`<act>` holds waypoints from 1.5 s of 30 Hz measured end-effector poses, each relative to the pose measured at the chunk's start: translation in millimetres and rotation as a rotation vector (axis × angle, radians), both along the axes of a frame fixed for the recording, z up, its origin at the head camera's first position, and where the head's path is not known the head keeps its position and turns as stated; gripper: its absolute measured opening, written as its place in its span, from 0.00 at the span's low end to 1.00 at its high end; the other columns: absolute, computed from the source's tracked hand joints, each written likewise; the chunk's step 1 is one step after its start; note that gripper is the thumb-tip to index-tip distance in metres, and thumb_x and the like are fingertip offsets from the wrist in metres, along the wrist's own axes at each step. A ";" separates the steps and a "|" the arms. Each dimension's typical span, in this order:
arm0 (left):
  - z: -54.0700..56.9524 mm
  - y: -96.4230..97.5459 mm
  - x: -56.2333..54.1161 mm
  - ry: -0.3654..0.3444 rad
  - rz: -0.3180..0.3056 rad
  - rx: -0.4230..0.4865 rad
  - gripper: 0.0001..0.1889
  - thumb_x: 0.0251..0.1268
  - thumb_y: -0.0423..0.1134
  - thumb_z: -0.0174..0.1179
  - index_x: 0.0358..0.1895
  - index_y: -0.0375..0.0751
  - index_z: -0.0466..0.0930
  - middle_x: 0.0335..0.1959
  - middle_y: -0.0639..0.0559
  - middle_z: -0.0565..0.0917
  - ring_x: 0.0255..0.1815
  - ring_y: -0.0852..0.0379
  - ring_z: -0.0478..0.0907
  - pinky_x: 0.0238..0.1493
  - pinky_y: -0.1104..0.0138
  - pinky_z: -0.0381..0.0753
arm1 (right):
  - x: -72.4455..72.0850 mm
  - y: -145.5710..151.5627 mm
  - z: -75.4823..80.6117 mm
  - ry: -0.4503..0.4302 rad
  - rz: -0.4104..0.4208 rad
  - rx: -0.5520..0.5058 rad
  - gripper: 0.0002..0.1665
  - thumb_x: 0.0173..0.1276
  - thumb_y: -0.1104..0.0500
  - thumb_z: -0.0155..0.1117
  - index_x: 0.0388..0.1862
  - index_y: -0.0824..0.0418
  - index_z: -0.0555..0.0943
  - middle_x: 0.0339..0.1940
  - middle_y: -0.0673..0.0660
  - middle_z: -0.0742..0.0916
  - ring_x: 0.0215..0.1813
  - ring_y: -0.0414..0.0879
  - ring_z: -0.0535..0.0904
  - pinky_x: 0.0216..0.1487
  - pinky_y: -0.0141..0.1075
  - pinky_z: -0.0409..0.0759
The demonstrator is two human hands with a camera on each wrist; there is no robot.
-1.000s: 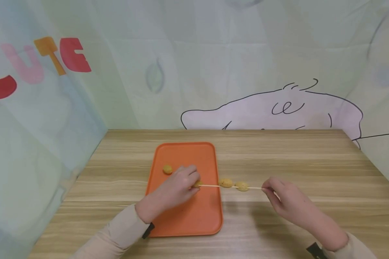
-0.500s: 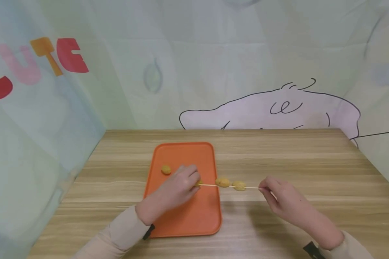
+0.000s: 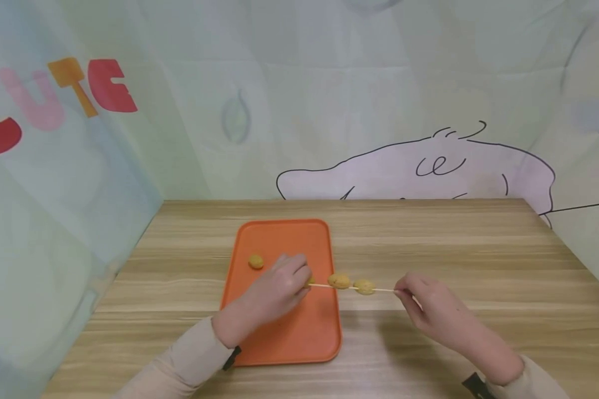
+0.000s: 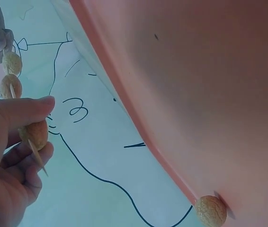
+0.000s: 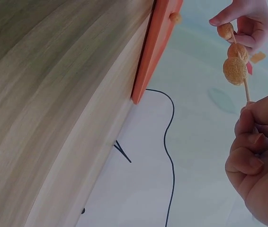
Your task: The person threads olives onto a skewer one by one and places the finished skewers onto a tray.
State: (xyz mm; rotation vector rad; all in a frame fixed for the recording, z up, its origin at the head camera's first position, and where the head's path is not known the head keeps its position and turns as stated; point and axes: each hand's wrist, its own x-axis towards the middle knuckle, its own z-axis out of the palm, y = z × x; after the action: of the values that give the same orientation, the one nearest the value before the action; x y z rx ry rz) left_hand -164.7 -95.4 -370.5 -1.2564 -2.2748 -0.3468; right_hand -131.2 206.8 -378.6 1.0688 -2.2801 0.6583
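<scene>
My right hand [image 3: 436, 310] pinches the end of a thin wooden skewer [image 5: 247, 90] between thumb and fingers, right of the orange tray. Two wrinkled golden-brown balls, one nearer the right hand [image 3: 364, 286] and one beside it [image 3: 339, 281], are threaded on the skewer. Above the tray, my left hand [image 3: 279, 285] pinches a third ball [image 4: 35, 134], mostly hidden from the head camera. In the left wrist view the skewer's pointed tip [image 4: 41, 163] sticks out beyond this third ball. Between it and the other two runs a stretch of bare stick.
On the orange tray [image 3: 299, 346] one more golden-brown ball [image 3: 256, 261] lies left of the left hand. The tray stands on a wood-grain table [image 3: 429, 238]. A printed cloth backdrop [image 3: 349, 111] hangs behind and to the left of the table.
My right hand has shifted slightly left, bringing the skewer and its two balls closer to the left hand. The left hand stays nearly in place, still pinching the third ball.
</scene>
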 end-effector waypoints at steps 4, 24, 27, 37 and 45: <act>-2.0 1.2 -1.3 0.026 -0.012 0.016 0.13 0.45 0.29 0.74 0.25 0.38 0.75 0.26 0.53 0.71 0.26 0.58 0.67 0.30 0.69 0.65 | -0.3 -1.4 -0.2 0.001 0.010 -0.009 0.24 0.78 0.48 0.38 0.32 0.60 0.75 0.25 0.48 0.82 0.24 0.29 0.66 0.24 0.19 0.65; -1.1 5.9 -2.2 0.105 -0.053 0.045 0.12 0.48 0.25 0.68 0.23 0.37 0.72 0.24 0.52 0.68 0.25 0.58 0.62 0.30 0.69 0.61 | 1.0 -8.8 0.0 -0.007 0.001 -0.004 0.24 0.78 0.47 0.37 0.31 0.60 0.75 0.26 0.48 0.81 0.25 0.30 0.66 0.25 0.19 0.65; -1.2 6.5 -2.1 0.109 -0.052 0.042 0.11 0.49 0.25 0.68 0.24 0.37 0.73 0.24 0.52 0.68 0.25 0.58 0.63 0.31 0.69 0.62 | 0.6 -9.5 -0.5 -0.006 0.001 -0.005 0.24 0.78 0.47 0.37 0.31 0.60 0.75 0.26 0.48 0.82 0.25 0.30 0.66 0.24 0.19 0.65; -3.4 8.0 -2.7 0.111 -0.048 0.040 0.12 0.49 0.26 0.69 0.23 0.38 0.72 0.23 0.53 0.68 0.24 0.59 0.62 0.30 0.70 0.61 | -0.3 -10.6 -3.5 0.016 -0.008 -0.011 0.25 0.78 0.47 0.37 0.32 0.59 0.75 0.26 0.48 0.82 0.25 0.30 0.67 0.23 0.21 0.64; -2.1 9.9 1.5 0.030 0.010 0.030 0.14 0.51 0.29 0.71 0.25 0.39 0.71 0.24 0.53 0.66 0.24 0.59 0.59 0.30 0.69 0.57 | 0.5 -10.9 -2.9 0.012 -0.026 -0.001 0.25 0.78 0.47 0.35 0.32 0.60 0.75 0.24 0.48 0.81 0.24 0.30 0.66 0.23 0.21 0.65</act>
State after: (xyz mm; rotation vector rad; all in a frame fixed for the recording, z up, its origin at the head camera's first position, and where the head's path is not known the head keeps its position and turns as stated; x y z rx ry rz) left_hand -163.2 -85.4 -372.5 -1.2269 -2.2420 -0.3553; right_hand -130.7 196.0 -381.4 1.0383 -2.2795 0.6413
